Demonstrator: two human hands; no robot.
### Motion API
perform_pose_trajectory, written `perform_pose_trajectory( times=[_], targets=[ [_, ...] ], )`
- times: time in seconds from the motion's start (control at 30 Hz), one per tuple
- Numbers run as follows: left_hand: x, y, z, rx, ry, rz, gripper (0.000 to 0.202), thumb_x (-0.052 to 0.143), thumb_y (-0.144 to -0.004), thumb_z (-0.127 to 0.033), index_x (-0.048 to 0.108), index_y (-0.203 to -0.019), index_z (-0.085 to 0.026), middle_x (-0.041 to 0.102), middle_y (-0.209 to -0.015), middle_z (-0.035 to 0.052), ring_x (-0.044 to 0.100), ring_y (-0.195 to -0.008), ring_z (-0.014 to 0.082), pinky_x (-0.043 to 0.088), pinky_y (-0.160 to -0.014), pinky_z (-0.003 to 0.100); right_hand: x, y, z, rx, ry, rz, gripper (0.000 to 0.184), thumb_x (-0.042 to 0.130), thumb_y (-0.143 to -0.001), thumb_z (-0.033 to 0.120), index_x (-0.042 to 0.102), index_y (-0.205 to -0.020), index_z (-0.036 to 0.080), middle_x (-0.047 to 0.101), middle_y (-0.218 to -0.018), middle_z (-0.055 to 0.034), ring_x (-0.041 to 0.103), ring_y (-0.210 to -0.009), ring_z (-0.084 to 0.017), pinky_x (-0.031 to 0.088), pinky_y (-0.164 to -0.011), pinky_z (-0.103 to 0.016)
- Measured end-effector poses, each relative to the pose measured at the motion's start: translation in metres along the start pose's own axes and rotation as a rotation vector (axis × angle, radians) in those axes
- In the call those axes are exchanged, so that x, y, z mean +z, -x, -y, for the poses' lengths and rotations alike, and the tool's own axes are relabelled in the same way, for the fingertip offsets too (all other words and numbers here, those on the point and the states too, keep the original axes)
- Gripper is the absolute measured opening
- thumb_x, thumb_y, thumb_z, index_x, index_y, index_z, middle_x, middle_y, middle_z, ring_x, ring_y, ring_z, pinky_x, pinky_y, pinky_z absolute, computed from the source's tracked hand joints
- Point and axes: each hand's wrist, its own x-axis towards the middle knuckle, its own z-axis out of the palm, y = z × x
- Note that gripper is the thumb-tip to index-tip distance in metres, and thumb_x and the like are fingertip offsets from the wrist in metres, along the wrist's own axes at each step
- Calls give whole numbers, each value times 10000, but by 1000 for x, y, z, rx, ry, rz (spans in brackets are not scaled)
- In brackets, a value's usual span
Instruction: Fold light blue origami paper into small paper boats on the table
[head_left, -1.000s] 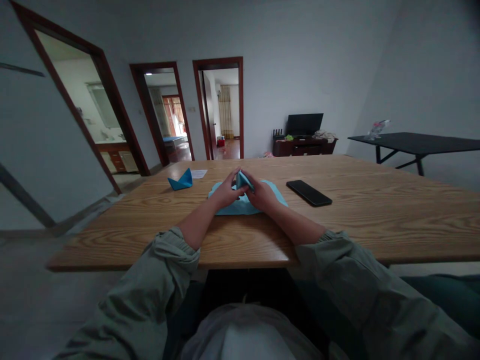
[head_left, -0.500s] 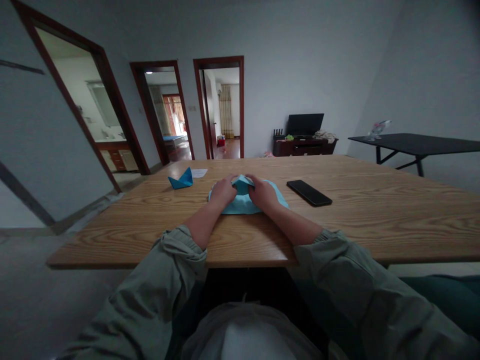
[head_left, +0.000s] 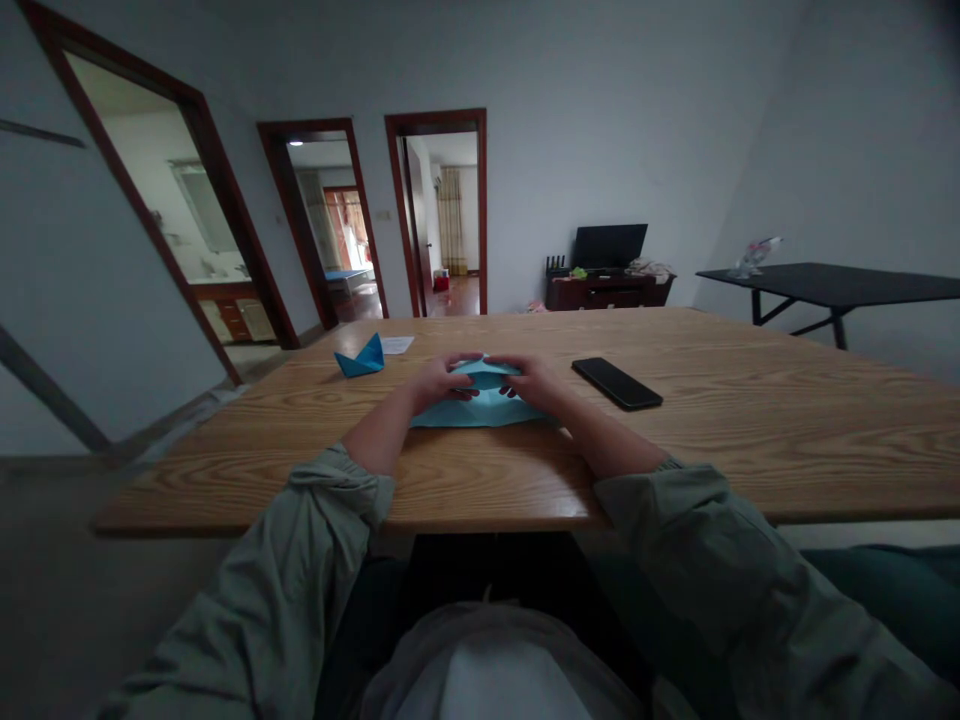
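Observation:
A light-blue sheet of paper (head_left: 480, 412) lies on the wooden table in front of me, its far part folded up and bulging. My left hand (head_left: 442, 380) grips the left side of the raised fold between thumb and fingers. From the right, my right hand (head_left: 526, 380) pinches the same fold, its fingertips close to those of the left. Both hands cover parts of the paper's sides, so the full shape of the fold is hidden.
A darker blue folded paper boat (head_left: 362, 358) stands to the left, with a white slip of paper (head_left: 397, 345) behind it. A black phone (head_left: 617, 384) lies to the right on the wooden table (head_left: 495, 480). Farther off is a black table (head_left: 840, 283).
Both hands have turned, with the fingers now wrapped across the raised fold and the wrists farther apart. The fold looks wider and flatter, and the sheet's near edge shows more.

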Motion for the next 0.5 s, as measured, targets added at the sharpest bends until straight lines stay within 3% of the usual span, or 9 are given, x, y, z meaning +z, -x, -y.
perform_pose_trajectory(
  times=[0.17, 0.27, 0.37, 0.5],
  targets=[
    [-1, 1, 0, -59, 3, 41, 597, 745, -677, -371, 547, -1219, -221, 586, -1163, 119, 645, -833, 191, 525, -669, 296, 1, 5, 8, 13, 25, 29, 387, 641, -713, 212, 655, -1099, 195, 674, -789, -13, 564, -576, -86, 480, -530, -192],
    [-1, -1, 3, -3, -69, -57, 698, 766, -649, -358, 496, -1281, -238, 627, -1054, 101, 638, -762, 171, 505, -601, 257, 2, 4, 8, 31, -1, 57, 347, 652, -734, 326, 666, -1044, 171, 654, -760, -24, 558, -575, -92, 479, -531, -206],
    [-1, -4, 5, 54, -92, -115, 814, 771, -636, -326, 398, -1356, -250, 654, -953, 73, 628, -708, 160, 493, -573, 251, 4, 2, 3, 40, -43, 19, 400, 662, -722, 337, 615, -1087, 181, 637, -799, -18, 548, -578, -85, 469, -528, -204],
    [-3, -11, 11, 114, -156, -128, 666, 764, -623, -293, 528, -1229, -151, 677, -919, 84, 631, -742, 168, 497, -667, 278, 4, 0, -4, 21, 9, -35, 528, 669, -702, 291, 525, -1203, 207, 629, -788, 7, 549, -624, -95, 445, -560, -201]
  ],
)
